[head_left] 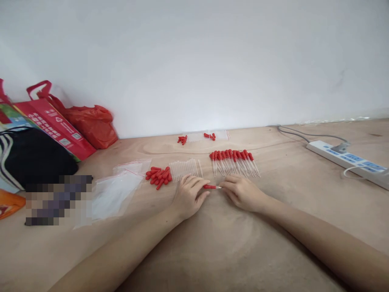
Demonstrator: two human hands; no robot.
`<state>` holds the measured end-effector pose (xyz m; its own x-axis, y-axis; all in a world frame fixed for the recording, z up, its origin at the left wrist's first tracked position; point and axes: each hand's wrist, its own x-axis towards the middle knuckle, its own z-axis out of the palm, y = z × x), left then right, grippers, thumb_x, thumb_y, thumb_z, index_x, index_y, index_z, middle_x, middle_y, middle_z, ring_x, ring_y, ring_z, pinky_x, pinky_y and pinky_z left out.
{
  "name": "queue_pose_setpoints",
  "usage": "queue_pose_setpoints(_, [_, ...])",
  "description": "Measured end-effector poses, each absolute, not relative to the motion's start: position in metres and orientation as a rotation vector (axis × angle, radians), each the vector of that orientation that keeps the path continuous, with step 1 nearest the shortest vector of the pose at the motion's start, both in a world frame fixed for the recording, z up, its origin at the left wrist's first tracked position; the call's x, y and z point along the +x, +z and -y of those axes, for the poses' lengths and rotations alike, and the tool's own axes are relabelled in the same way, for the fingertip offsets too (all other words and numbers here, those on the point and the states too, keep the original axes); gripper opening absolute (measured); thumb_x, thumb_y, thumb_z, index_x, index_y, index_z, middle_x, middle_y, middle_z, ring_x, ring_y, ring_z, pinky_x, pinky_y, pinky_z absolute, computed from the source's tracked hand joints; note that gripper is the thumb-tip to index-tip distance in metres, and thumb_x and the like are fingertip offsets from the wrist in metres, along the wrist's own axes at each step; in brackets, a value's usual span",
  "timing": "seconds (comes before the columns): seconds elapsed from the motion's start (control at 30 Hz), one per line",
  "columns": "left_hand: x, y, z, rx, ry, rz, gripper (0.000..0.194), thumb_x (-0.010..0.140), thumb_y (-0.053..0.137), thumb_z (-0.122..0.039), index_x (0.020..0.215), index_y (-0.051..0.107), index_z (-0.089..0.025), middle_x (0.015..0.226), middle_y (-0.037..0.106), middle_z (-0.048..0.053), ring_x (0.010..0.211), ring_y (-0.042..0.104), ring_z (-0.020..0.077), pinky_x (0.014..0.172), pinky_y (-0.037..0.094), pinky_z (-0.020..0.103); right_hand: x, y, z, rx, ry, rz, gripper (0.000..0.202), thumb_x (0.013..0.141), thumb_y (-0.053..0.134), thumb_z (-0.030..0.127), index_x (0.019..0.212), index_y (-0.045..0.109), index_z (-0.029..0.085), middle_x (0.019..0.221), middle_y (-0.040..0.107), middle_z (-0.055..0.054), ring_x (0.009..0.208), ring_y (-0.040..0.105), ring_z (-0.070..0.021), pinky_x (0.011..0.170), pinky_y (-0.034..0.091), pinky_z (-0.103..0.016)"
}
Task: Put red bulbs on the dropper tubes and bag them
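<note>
My left hand (191,195) pinches a red rubber dropper bulb (209,187), its open end pointing right. Facing it, my right hand (241,192) has its fingers closed on a thin clear dropper tube (219,187), mostly hidden by the fingers; the tube's end meets the bulb. Beyond my left hand lies a row of bare clear tubes (182,170), with a pile of loose red bulbs (159,177) to their left. Behind my right hand, several droppers with red bulbs fitted (232,159) lie side by side, bulbs toward the wall.
Clear zip bags (117,194) lie on the wooden table (212,251) at left. More bulbs and tubes (196,137) lie near the wall. A power strip (349,160) with cables is at right. Red bags (94,123) and a black bag (33,158) stand at far left, near a blurred-out item (59,200).
</note>
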<state>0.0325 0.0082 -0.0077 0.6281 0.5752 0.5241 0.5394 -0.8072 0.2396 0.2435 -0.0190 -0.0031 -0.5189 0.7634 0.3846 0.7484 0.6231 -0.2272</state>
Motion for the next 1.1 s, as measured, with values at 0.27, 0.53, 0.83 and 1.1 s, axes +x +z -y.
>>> queue_pose_setpoints(0.27, [0.032,-0.009,-0.008,2.735,0.8,-0.988,0.019,0.078,0.051,-0.024,0.097,0.051,-0.019,0.095,0.057,0.006,0.089,0.053,0.0206,0.078,0.042,0.035,0.271,-0.002,-0.034,-1.712,0.209,1.753,0.013,0.074,0.047,0.016,0.081,0.058,0.015,0.076,0.064,-0.005,0.066,0.057,-0.0137,0.06,0.039,-0.022])
queue_pose_setpoints(0.53, [0.032,-0.008,-0.01,2.764,0.755,-0.912,0.01,0.08,0.049,-0.022,0.079,0.057,-0.017,0.081,0.059,0.004,0.078,0.054,0.0171,0.072,0.042,0.031,0.252,-0.005,-0.066,-1.947,0.103,1.677,0.016,0.072,0.047,0.015,0.086,0.053,0.013,0.078,0.064,-0.009,0.075,0.058,-0.018,0.062,0.038,-0.024])
queue_pose_setpoints(0.83, [0.034,-0.008,-0.008,2.783,0.728,-0.919,0.01,0.08,0.05,-0.022,0.079,0.058,-0.017,0.081,0.061,0.004,0.079,0.054,0.0178,0.072,0.042,0.031,0.226,0.009,-0.053,-2.048,-0.002,1.786,0.022,0.08,0.041,0.034,0.085,0.056,0.018,0.086,0.063,-0.009,0.081,0.059,-0.0218,0.062,0.04,-0.029])
queue_pose_setpoints(1.1, [0.013,0.018,-0.037,2.939,0.774,-1.205,0.02,0.083,0.043,-0.026,0.075,0.06,-0.019,0.081,0.064,0.004,0.082,0.055,0.0202,0.078,0.037,0.034,0.161,0.01,-0.054,-1.987,0.033,1.962,0.029,0.083,0.041,0.03,0.094,0.056,0.009,0.086,0.063,-0.016,0.08,0.06,-0.0226,0.063,0.04,-0.03])
